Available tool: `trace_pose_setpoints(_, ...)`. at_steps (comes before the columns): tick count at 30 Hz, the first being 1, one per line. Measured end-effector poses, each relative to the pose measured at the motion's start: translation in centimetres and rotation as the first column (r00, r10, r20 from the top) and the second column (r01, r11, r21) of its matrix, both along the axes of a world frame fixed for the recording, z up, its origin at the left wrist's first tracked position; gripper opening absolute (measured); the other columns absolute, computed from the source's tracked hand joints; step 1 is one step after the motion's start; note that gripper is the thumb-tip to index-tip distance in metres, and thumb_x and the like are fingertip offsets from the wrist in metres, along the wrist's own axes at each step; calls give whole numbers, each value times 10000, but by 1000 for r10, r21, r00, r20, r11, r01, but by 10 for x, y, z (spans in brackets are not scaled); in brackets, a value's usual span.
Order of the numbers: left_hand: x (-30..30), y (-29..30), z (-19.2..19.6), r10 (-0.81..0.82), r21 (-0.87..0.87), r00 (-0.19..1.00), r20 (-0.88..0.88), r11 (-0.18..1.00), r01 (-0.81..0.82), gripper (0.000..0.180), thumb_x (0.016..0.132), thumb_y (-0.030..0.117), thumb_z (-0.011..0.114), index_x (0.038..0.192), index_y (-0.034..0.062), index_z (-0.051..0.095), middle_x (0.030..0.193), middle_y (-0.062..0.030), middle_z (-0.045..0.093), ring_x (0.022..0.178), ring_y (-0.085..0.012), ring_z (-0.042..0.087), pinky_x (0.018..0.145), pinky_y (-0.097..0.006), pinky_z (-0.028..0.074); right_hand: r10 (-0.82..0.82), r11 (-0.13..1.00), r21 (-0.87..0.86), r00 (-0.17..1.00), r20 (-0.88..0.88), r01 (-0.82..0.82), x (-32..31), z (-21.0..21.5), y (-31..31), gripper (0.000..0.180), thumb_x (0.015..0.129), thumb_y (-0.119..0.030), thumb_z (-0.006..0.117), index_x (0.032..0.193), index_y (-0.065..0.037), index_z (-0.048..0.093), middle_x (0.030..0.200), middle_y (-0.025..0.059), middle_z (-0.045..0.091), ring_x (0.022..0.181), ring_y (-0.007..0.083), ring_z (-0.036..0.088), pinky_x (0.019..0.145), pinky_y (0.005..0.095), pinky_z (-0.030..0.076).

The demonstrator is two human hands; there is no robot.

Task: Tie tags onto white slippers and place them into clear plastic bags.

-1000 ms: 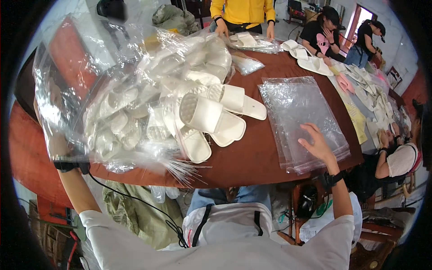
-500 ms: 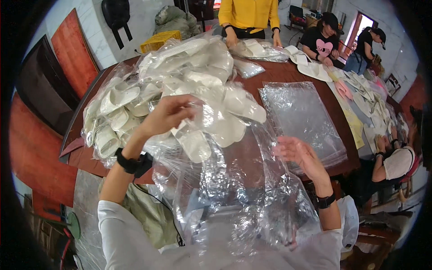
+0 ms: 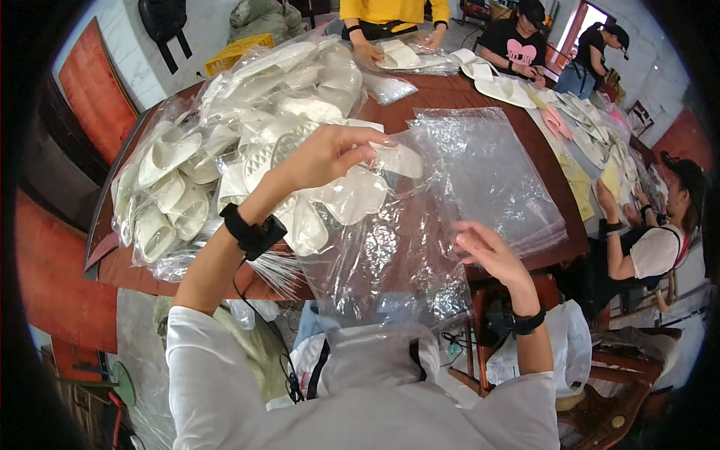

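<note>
My left hand is over white slippers in clear film, its thumb and fingers drawn together on the film. Beneath it lies a large clear plastic bag, its loose end hanging over the table's front edge. At the bag's right side, my right hand has its thumb and fingers bent in on the film edge. White slippers show through the plastic near my left hand, soles and straps partly hidden by it. To the left rises a big heap of bagged white slippers.
A stack of flat clear bags lies right of centre on the brown tabletop. White ties stick out at the front edge. Across the table a person in yellow handles slippers; other people work at the right. A wooden chair stands lower right.
My left hand has moved right, across the slippers. The bag's loose end, spread over my lap before, is drawn up nearer the table edge. My right hand's fingers have curled in.
</note>
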State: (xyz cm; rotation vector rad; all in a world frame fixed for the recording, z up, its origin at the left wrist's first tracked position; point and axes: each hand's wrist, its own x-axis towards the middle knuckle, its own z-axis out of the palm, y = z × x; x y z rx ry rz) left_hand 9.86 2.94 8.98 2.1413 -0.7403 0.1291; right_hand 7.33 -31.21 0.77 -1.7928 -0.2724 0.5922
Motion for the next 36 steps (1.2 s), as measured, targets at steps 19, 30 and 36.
trace_pose_setpoints(19,-36,-9,2,-38,-205,952,-305,978,-26,369,884,243,699,1179,35,623,949,-3,649,787,-50,552,733,-237,468,35,999,-23,972,231,-31,-69,10,-32,99,900,-47,632,952,19,579,831,21,591,753,79,564,698,250,491)
trace_pose_setpoints(30,-30,-22,-34,215,-346,901,-376,870,-352,187,896,241,684,895,55,671,700,53,584,576,-4,474,476,-170,367,-160,987,53,942,294,151,-73,-29,-62,99,937,-87,577,883,-11,544,721,-7,520,638,39,480,549,200,394)
trace_pose_setpoints(36,-23,-35,-23,224,-320,901,-372,880,-351,269,922,285,634,854,28,672,628,52,549,553,-16,451,462,-198,337,-134,985,-41,893,430,167,-68,-30,-66,141,932,-108,574,847,-17,507,680,-23,426,626,57,376,565,229,338)
